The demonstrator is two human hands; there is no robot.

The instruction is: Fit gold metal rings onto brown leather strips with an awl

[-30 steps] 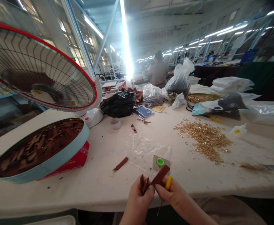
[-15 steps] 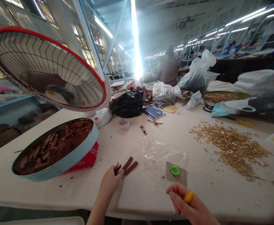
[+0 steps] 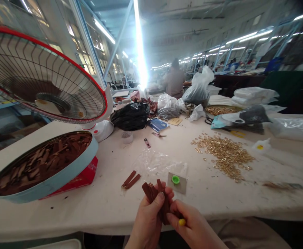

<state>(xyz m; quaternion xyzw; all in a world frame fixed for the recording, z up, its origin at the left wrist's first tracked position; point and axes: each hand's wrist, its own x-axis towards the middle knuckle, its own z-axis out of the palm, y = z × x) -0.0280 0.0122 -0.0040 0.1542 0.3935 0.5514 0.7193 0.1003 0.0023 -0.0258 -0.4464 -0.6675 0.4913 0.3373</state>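
My left hand is closed round a small bunch of brown leather strips near the table's front edge. My right hand touches the same bunch from the right, pinching a strip, and a yellow-handled tool sits between its fingers. Two more brown strips lie side by side on the table just left of my hands. A round blue tin full of brown strips stands tilted at the left.
A red-rimmed fan stands over the tin. Ahead lie a green cap on a card, a clear plastic bag, a heap of gold rings, plastic bags and small tools. A person sits at the far end.
My left hand laid a strip beside the one on the table, then came back to the front edge. Both hands are together again on the bunch of strips.
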